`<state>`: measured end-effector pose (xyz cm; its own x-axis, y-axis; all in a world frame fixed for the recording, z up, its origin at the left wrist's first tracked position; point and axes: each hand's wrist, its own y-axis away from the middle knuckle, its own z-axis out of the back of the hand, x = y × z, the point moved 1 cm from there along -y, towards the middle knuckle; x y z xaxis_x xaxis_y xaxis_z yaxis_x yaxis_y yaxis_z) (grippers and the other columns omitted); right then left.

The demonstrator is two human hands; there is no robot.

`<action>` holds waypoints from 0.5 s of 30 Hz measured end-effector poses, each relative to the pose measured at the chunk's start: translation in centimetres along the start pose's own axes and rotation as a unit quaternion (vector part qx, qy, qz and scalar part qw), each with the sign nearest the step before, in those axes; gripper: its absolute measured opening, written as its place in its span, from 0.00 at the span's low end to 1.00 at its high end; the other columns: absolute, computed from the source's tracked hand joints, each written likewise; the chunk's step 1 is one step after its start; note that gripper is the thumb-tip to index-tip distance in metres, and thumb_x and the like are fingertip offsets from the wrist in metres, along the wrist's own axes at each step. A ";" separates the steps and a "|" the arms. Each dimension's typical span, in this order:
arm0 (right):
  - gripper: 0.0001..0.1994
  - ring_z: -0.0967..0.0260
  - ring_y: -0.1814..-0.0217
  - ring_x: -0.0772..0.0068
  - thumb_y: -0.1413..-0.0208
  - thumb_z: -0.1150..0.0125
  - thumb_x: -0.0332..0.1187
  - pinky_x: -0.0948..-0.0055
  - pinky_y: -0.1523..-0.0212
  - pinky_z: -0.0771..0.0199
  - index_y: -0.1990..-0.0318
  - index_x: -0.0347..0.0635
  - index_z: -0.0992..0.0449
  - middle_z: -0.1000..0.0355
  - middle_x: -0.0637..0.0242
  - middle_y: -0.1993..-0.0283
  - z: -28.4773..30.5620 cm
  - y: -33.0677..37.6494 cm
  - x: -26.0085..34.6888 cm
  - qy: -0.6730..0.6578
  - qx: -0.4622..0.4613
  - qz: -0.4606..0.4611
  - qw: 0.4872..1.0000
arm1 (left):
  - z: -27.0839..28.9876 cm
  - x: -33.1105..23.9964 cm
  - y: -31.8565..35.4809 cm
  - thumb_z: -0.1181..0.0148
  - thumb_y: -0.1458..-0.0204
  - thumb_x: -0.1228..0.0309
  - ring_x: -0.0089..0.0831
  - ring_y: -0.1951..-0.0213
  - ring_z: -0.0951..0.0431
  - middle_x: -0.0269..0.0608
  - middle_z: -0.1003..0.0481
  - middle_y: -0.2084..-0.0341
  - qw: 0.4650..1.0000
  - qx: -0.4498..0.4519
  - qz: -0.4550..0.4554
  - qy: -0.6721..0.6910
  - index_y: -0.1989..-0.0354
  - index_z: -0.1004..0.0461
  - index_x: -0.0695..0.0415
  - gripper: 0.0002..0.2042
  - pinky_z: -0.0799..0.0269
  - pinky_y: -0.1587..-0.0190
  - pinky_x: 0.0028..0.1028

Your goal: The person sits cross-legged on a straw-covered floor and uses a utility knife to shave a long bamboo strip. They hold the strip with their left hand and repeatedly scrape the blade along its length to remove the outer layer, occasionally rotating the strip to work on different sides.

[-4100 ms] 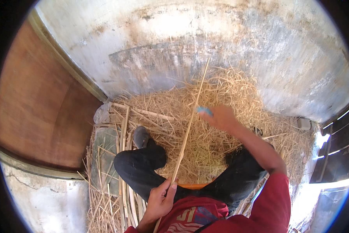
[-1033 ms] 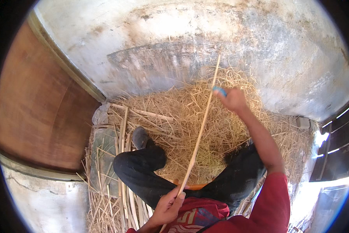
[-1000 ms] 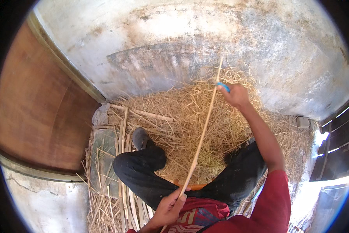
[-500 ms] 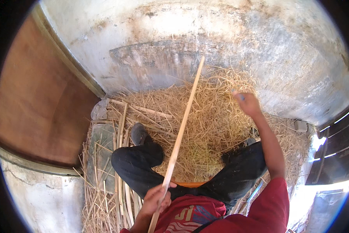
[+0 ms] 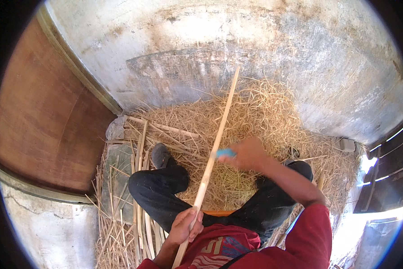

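A long, pale bamboo strip point(image 5: 221, 123) slants across the middle, its narrow far end near the wall and its lower end over my lap. My left hand point(image 5: 186, 225) is closed around it close to its near end. Beside the strip's middle, my right hand point(image 5: 246, 154) grips a light-blue tool point(image 5: 226, 153), blurred by motion. The blue part touches or overlaps the strip. I cannot make out a blade. Between my bent legs, curled straw-coloured shavings point(image 5: 264, 107) cover the floor in a thick heap.
More long strips point(image 5: 141, 201) lie on the left beside my leg, near a grey slab point(image 5: 116, 179). A stained wall point(image 5: 201, 40) rises ahead. At the left is a brown panel point(image 5: 53, 107); a small grey block point(image 5: 347, 145) sits at the right.
My right hand has swung in from the far right, down and left to the strip, bringing the blue tool with it. The strip has shifted slightly; my left hand keeps its grip.
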<state>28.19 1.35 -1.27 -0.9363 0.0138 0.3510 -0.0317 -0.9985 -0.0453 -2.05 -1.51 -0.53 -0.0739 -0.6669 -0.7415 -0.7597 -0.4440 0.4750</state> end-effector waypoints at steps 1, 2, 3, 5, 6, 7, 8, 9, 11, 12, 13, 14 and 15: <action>0.36 0.28 0.79 0.52 0.51 0.59 0.71 0.57 0.76 0.29 0.75 0.44 0.22 0.29 0.57 0.83 -0.9 0.6 0.9 0.013 0.008 0.045 0.999 | 0.0 -0.1 0.3 0.67 0.35 0.57 0.20 0.93 0.45 0.33 0.41 0.94 0.998 -0.025 0.003 -0.055 0.68 0.37 0.58 0.18 0.46 0.85 0.19; 0.36 0.29 0.80 0.52 0.51 0.58 0.71 0.57 0.78 0.30 0.76 0.44 0.22 0.30 0.58 0.84 -0.7 0.4 0.6 0.031 0.016 0.047 0.998 | 0.0 -0.3 0.5 0.66 0.35 0.58 0.19 0.93 0.45 0.32 0.41 0.93 0.993 -0.050 0.006 -0.109 0.68 0.37 0.58 0.18 0.46 0.86 0.18; 0.36 0.29 0.81 0.53 0.52 0.57 0.72 0.58 0.79 0.31 0.78 0.44 0.23 0.30 0.58 0.85 -1.1 0.3 0.4 0.038 0.027 0.048 0.998 | -0.2 -0.4 0.7 0.66 0.35 0.58 0.18 0.92 0.44 0.31 0.41 0.93 0.989 -0.056 -0.006 -0.137 0.68 0.37 0.58 0.17 0.47 0.86 0.18; 0.34 0.32 0.84 0.55 0.53 0.54 0.71 0.59 0.81 0.34 0.81 0.45 0.26 0.33 0.61 0.87 -1.8 -0.1 0.0 0.037 -0.002 0.070 0.997 | -0.7 -1.2 0.5 0.64 0.35 0.59 0.15 0.91 0.44 0.29 0.41 0.92 0.979 -0.066 -0.028 -0.192 0.68 0.37 0.58 0.17 0.48 0.87 0.17; 0.33 0.34 0.85 0.57 0.54 0.52 0.70 0.59 0.82 0.36 0.82 0.45 0.28 0.36 0.62 0.88 -1.3 -0.8 -0.4 0.038 -0.049 0.093 0.994 | -0.8 -1.5 0.4 0.64 0.35 0.59 0.15 0.91 0.43 0.29 0.41 0.92 0.978 -0.065 -0.037 -0.195 0.68 0.37 0.58 0.17 0.48 0.87 0.17; 0.32 0.36 0.87 0.59 0.54 0.50 0.69 0.59 0.83 0.39 0.84 0.46 0.31 0.38 0.64 0.89 -1.0 -1.2 -0.7 0.040 -0.096 0.116 0.988 | -0.9 -1.8 0.3 0.64 0.35 0.59 0.14 0.90 0.43 0.28 0.41 0.91 0.977 -0.062 -0.046 -0.198 0.68 0.37 0.58 0.16 0.49 0.86 0.16; 0.32 0.36 0.87 0.60 0.54 0.50 0.69 0.60 0.84 0.39 0.84 0.46 0.32 0.39 0.65 0.90 -1.1 -1.3 -1.0 0.053 -0.111 0.118 0.985 | -1.0 -1.9 0.2 0.64 0.35 0.59 0.14 0.90 0.43 0.28 0.41 0.91 0.976 -0.060 -0.054 -0.201 0.68 0.37 0.58 0.16 0.49 0.86 0.16; 0.32 0.37 0.88 0.60 0.54 0.50 0.70 0.60 0.84 0.40 0.84 0.47 0.33 0.40 0.66 0.90 -1.2 -1.4 -1.2 0.065 -0.128 0.121 0.982 | -1.0 -2.1 0.1 0.64 0.35 0.59 0.14 0.89 0.43 0.27 0.41 0.91 0.976 -0.057 -0.058 -0.201 0.68 0.37 0.58 0.16 0.49 0.86 0.16; 0.32 0.37 0.87 0.62 0.55 0.50 0.70 0.61 0.84 0.39 0.85 0.47 0.33 0.40 0.67 0.90 -1.0 -1.7 -1.5 0.077 -0.147 0.123 0.978 | -1.2 -2.4 -0.1 0.64 0.35 0.59 0.13 0.89 0.43 0.27 0.41 0.90 0.976 -0.051 -0.065 -0.203 0.68 0.37 0.58 0.16 0.49 0.86 0.16; 0.32 0.36 0.87 0.62 0.55 0.50 0.70 0.62 0.83 0.39 0.84 0.47 0.32 0.39 0.67 0.90 -0.8 -1.9 -1.7 0.075 -0.148 0.123 0.978 | -1.2 -2.5 -0.1 0.64 0.35 0.59 0.13 0.89 0.43 0.27 0.41 0.90 0.976 -0.052 -0.060 -0.205 0.68 0.37 0.58 0.16 0.49 0.86 0.16; 0.32 0.36 0.87 0.62 0.55 0.50 0.70 0.63 0.83 0.38 0.84 0.47 0.32 0.38 0.67 0.89 -0.7 -2.0 -1.8 0.074 -0.149 0.122 0.979 | -1.2 -2.6 -0.1 0.64 0.35 0.59 0.14 0.89 0.43 0.27 0.40 0.90 0.975 -0.053 -0.056 -0.206 0.68 0.37 0.58 0.16 0.48 0.86 0.16; 0.32 0.35 0.87 0.63 0.55 0.50 0.70 0.65 0.83 0.37 0.83 0.47 0.30 0.37 0.67 0.89 -0.9 -2.3 -2.2 0.103 -0.156 0.095 0.978 | -1.2 -2.7 -0.1 0.63 0.35 0.59 0.14 0.89 0.42 0.27 0.40 0.90 0.975 -0.054 -0.052 -0.208 0.68 0.37 0.57 0.16 0.48 0.86 0.16; 0.32 0.35 0.87 0.65 0.54 0.51 0.70 0.66 0.83 0.36 0.82 0.47 0.29 0.36 0.67 0.88 -1.5 -2.5 -2.7 0.130 -0.161 0.068 0.976 | -1.3 -2.5 0.2 0.63 0.35 0.59 0.14 0.89 0.42 0.27 0.40 0.90 0.979 -0.055 -0.034 -0.195 0.69 0.36 0.57 0.16 0.48 0.86 0.16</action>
<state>30.22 3.90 -3.52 -0.9953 -0.0634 0.0733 0.0308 -0.9241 -0.3808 -1.16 -0.73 2.02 -0.2820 -0.3642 -0.8876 -0.6992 -0.5555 0.4500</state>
